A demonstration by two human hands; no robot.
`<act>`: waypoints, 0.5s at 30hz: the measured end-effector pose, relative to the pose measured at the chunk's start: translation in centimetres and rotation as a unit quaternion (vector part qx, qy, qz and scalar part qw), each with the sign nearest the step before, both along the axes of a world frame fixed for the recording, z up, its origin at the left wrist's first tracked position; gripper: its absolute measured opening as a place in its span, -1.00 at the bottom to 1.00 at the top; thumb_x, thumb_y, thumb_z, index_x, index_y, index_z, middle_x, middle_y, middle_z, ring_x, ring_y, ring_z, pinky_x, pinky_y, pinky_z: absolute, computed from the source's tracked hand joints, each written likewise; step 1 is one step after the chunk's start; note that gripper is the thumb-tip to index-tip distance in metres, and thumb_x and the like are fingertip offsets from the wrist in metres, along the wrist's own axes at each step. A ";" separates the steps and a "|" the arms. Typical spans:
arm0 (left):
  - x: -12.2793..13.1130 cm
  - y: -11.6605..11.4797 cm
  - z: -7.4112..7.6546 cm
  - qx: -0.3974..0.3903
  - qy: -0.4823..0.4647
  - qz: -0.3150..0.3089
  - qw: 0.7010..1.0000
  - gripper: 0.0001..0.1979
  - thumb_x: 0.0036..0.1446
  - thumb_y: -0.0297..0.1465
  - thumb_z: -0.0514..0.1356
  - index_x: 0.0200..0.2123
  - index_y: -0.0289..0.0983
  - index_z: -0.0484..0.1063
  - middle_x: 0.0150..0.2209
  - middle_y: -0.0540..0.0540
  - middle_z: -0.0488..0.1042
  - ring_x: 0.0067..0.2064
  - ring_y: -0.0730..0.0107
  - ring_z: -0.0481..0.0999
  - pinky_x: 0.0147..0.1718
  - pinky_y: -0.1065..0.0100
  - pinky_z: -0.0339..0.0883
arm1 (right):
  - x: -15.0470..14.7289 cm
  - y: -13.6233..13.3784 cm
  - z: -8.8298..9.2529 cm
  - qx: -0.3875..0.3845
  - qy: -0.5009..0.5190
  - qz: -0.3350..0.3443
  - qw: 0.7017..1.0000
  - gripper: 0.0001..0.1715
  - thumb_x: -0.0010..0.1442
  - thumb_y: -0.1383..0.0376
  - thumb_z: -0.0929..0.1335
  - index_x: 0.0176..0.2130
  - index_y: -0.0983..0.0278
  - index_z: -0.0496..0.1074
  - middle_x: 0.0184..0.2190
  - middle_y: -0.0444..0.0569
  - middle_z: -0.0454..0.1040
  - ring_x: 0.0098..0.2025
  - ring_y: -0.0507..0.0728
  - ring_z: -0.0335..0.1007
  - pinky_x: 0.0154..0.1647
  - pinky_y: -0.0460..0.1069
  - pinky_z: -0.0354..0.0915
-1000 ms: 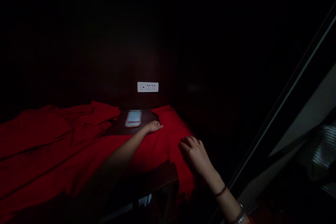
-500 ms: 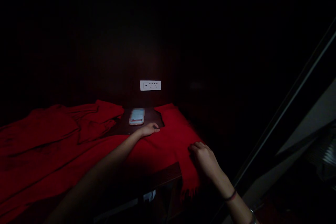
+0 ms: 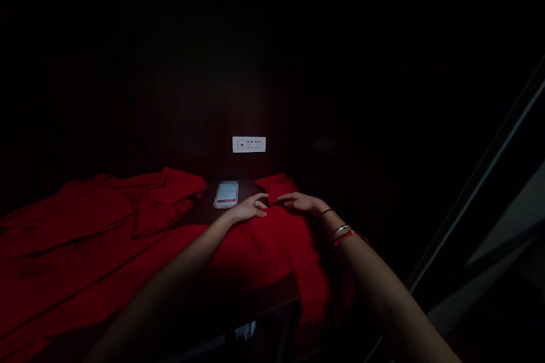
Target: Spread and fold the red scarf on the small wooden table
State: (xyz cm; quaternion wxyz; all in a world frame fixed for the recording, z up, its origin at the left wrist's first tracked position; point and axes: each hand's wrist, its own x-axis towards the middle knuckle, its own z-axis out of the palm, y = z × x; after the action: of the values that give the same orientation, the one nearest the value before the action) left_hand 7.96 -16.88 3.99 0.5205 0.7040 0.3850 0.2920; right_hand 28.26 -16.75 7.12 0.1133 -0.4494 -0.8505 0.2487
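A red fringed cloth (image 3: pixel 272 244), like a scarf or shawl, lies over a dark wooden table, and one end hangs down past the right corner. My left hand (image 3: pixel 248 209) rests at the cloth's inner edge, fingers apart and pointing right. Close by on the right, my right hand (image 3: pixel 299 202) reaches over the same cloth with fingers stretched out to the left. Neither hand visibly grips it. Just behind my left hand a phone (image 3: pixel 227 194) with a lit screen lies on the bare dark tabletop (image 3: pixel 200 210).
A white socket panel (image 3: pixel 249 144) is on the dark wall behind the table. More red fabric (image 3: pixel 106 198) lies bunched at the left. The table's front edge (image 3: pixel 276 298) shows below. A pale diagonal strip (image 3: pixel 481 181) runs along the right; the surroundings are very dark.
My right hand has moved from the cloth's right side inward and away from me, near my left hand. My left fingers have spread apart. The view has shifted slightly.
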 end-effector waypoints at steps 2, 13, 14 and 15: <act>0.0 -0.1 0.6 0.002 -0.041 -0.015 0.999 -0.35 -0.24 -0.58 0.17 0.01 -0.25 0.10 -0.38 0.00 0.41 -0.44 0.55 0.35 -0.41 0.47 0.19 | -0.4 0.5 0.1 -0.052 0.032 0.025 0.998 -0.58 0.08 0.33 0.19 -0.04 0.34 0.27 -0.05 -0.04 0.32 -0.09 0.01 0.22 -0.08 -0.11 0.10; -0.2 0.1 0.3 -0.018 -0.025 0.046 0.998 -0.42 -0.18 -0.57 0.16 -0.01 -0.28 0.13 -0.47 0.06 0.36 -0.46 0.54 0.35 -0.38 0.45 0.20 | 3.0 3.3 3.5 -0.134 -0.202 -0.033 0.970 -0.50 -0.22 0.09 0.38 -0.33 0.40 0.44 -0.47 -0.07 0.43 -0.44 0.04 0.27 -0.43 -0.13 0.15; -0.1 0.2 0.0 -0.016 -0.014 0.047 0.999 -0.45 -0.16 -0.55 0.15 -0.02 -0.29 0.14 -0.47 0.06 0.36 -0.46 0.53 0.35 -0.39 0.45 0.21 | 3.5 3.4 3.5 -0.115 -0.210 -0.031 0.970 -0.53 -0.20 0.10 0.37 -0.32 0.39 0.44 -0.45 -0.07 0.44 -0.43 0.04 0.27 -0.42 -0.13 0.14; 0.1 0.3 -0.4 -0.008 0.007 0.050 0.999 -0.48 -0.14 -0.53 0.14 -0.03 -0.29 0.15 -0.47 0.06 0.36 -0.47 0.52 0.35 -0.41 0.45 0.21 | 3.9 3.5 3.3 -0.096 -0.214 -0.029 0.972 -0.55 -0.18 0.11 0.37 -0.31 0.38 0.44 -0.43 -0.07 0.44 -0.41 0.04 0.27 -0.41 -0.13 0.14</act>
State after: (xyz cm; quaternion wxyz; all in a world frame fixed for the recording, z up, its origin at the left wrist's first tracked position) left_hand 8.09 -16.61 3.59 0.5086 0.6816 0.4255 0.3095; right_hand 32.20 -13.26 10.44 -0.1076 -0.5258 -0.8135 0.2239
